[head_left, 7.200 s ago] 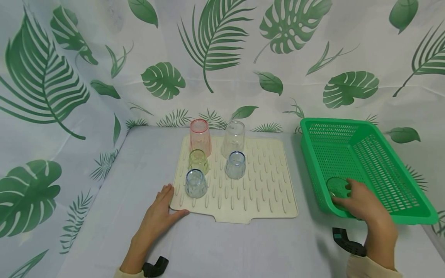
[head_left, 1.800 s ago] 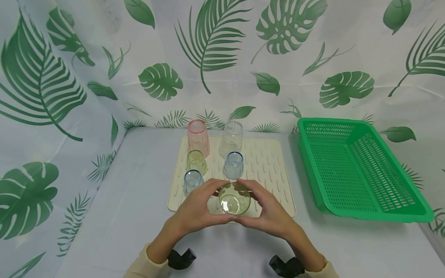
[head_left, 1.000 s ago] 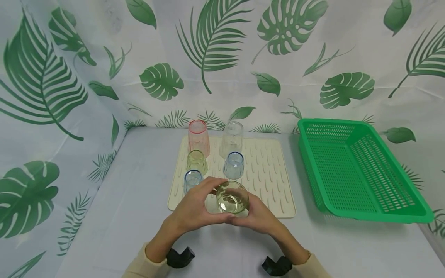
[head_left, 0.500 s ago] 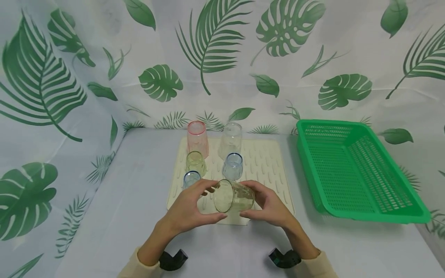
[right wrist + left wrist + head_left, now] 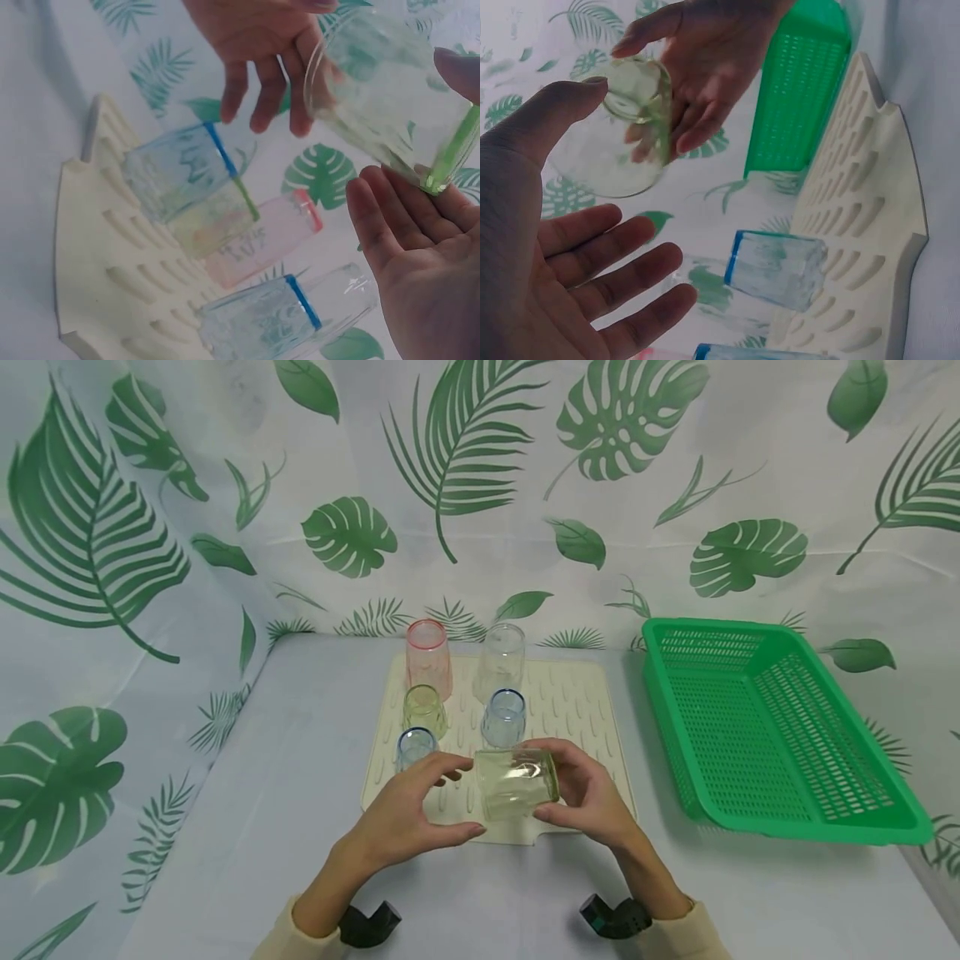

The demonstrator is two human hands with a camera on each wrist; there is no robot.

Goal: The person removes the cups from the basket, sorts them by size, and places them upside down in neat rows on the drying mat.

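A pale yellow-green drinking glass (image 5: 513, 783) lies sideways in the air above the mat's front part, its rim toward the left. My right hand (image 5: 588, 797) holds it near the base, thumb on the near side and fingers behind. Just left of the rim is my left hand (image 5: 397, 814), thumb and fingers spread, apart from the glass in the right wrist view. Behind, on the cream ribbed mat (image 5: 577, 718), stand a pink glass (image 5: 429, 664), a clear glass (image 5: 501, 660), a small yellow-green glass (image 5: 424, 710) and two small blue-edged glasses, one (image 5: 504, 720) at right, one (image 5: 416, 747) partly hidden.
A green perforated plastic basket (image 5: 675, 752) stands at the right of the mat, its bare bottom showing. White cloth with green leaf prints (image 5: 480, 477) hangs behind and at the left. The table (image 5: 315, 702) has a pale cover.
Earlier my right hand was in the basket on a glass while my left touched the mat's corner. Both hands then held the glass over the mat; it has turned sideways and my left fingers have come off.
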